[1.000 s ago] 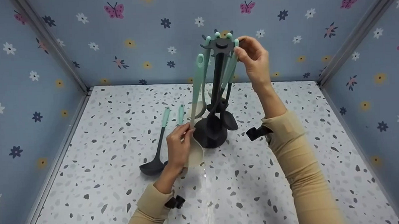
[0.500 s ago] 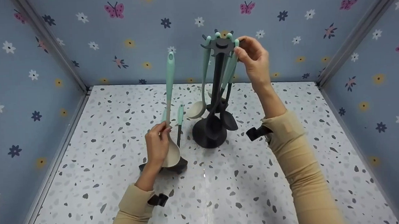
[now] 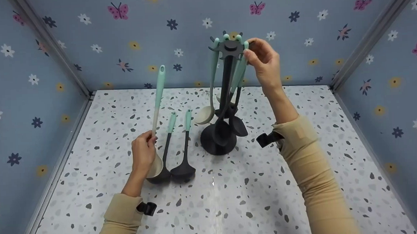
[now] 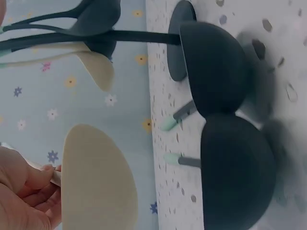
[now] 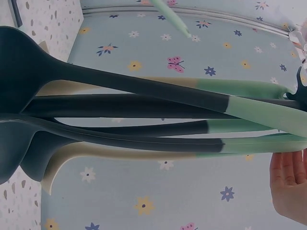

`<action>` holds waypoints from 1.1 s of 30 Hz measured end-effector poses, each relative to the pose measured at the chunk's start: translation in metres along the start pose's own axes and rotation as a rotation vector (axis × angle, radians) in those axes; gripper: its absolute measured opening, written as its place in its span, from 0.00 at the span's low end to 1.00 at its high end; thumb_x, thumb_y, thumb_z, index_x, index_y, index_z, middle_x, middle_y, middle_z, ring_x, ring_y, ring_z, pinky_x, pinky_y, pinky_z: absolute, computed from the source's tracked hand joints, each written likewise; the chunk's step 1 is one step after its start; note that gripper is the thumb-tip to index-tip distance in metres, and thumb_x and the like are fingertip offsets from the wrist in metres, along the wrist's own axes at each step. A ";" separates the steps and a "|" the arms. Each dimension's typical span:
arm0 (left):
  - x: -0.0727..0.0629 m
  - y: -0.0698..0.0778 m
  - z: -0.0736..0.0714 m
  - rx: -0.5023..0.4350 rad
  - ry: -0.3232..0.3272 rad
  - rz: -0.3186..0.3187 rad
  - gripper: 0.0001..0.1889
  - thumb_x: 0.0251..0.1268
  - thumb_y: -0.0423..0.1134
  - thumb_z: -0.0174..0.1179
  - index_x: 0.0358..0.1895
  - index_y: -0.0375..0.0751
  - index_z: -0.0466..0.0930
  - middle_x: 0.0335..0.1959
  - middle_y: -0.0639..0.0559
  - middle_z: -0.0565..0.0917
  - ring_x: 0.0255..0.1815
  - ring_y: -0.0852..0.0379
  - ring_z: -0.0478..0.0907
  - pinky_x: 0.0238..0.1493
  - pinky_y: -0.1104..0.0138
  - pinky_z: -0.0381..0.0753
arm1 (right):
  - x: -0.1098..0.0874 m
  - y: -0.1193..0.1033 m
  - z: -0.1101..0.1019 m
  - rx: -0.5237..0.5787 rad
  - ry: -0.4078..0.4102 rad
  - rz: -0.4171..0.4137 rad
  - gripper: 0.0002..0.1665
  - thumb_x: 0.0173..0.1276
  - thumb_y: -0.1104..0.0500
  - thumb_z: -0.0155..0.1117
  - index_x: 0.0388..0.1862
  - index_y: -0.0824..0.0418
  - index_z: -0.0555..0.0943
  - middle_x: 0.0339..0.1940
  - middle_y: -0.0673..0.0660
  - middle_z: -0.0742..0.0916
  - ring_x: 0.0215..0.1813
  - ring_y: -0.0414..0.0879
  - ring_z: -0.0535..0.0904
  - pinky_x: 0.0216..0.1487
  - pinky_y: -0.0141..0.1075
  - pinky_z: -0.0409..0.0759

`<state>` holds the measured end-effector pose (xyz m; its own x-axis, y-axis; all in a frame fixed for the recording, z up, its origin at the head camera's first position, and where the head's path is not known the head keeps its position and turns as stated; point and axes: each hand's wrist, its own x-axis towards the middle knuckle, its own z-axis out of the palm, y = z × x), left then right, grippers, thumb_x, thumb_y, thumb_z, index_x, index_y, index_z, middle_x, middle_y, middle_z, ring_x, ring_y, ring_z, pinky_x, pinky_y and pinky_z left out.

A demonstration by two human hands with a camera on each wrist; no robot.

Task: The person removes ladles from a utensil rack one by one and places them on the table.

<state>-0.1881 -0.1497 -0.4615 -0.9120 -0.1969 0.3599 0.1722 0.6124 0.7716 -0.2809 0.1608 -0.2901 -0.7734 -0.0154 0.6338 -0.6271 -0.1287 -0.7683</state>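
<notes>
In the head view my left hand (image 3: 143, 153) grips a cream ladle (image 3: 157, 166) low on its shaft, its mint handle pointing up. The ladle's bowl partly covers a black ladle (image 3: 167, 147) lying on the table. A second black ladle (image 3: 183, 171) lies just to the right. In the left wrist view the cream bowl (image 4: 98, 177) hangs apart from the two black bowls. My right hand (image 3: 266, 63) pinches the top of the black utensil stand (image 3: 224, 84) between thumb and fingers, at a hook where a mint handle (image 3: 241, 70) hangs.
Several utensils hang round the stand, among them a cream ladle (image 3: 205, 115) and a black spoon (image 3: 239, 126). The stand's round base (image 3: 209, 145) rests on the speckled table (image 3: 254, 199). Patterned panels (image 3: 99, 30) enclose the back and both sides.
My left hand has carried the cream ladle leftward, away from the stand and across the black ladles. The black ladle on the right now shows whole. My right hand has stayed at the stand's top.
</notes>
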 end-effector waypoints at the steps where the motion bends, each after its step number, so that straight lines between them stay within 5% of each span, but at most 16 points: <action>1: 0.001 -0.003 -0.002 0.014 -0.010 -0.012 0.08 0.57 0.21 0.51 0.38 0.21 0.77 0.30 0.34 0.80 0.30 0.45 0.79 0.30 0.57 0.76 | 0.000 0.000 0.000 0.002 0.000 0.001 0.12 0.56 0.66 0.58 0.42 0.66 0.76 0.34 0.58 0.79 0.33 0.46 0.72 0.34 0.35 0.72; 15: 0.013 -0.044 -0.016 0.188 -0.151 -0.207 0.10 0.57 0.22 0.47 0.37 0.22 0.78 0.28 0.34 0.80 0.31 0.42 0.76 0.35 0.55 0.72 | 0.000 0.000 0.001 -0.001 -0.006 -0.012 0.12 0.57 0.66 0.57 0.42 0.66 0.76 0.33 0.58 0.79 0.32 0.46 0.71 0.34 0.36 0.71; 26: 0.014 -0.066 -0.009 0.268 -0.276 -0.357 0.12 0.57 0.24 0.48 0.41 0.19 0.75 0.37 0.28 0.78 0.37 0.37 0.76 0.40 0.52 0.72 | -0.001 0.001 0.000 -0.022 -0.004 -0.018 0.13 0.57 0.65 0.57 0.42 0.67 0.76 0.33 0.57 0.79 0.33 0.46 0.71 0.34 0.34 0.72; 33: 0.012 -0.077 -0.002 0.293 -0.325 -0.356 0.12 0.53 0.22 0.48 0.40 0.21 0.77 0.31 0.31 0.79 0.25 0.45 0.77 0.24 0.62 0.75 | -0.001 0.000 0.000 -0.018 0.002 -0.012 0.13 0.57 0.66 0.57 0.42 0.67 0.76 0.34 0.58 0.79 0.33 0.46 0.72 0.34 0.35 0.72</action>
<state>-0.2117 -0.2008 -0.5152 -0.9707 -0.2128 -0.1120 -0.2355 0.7475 0.6211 -0.2802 0.1604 -0.2904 -0.7659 -0.0117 0.6429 -0.6380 -0.1111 -0.7620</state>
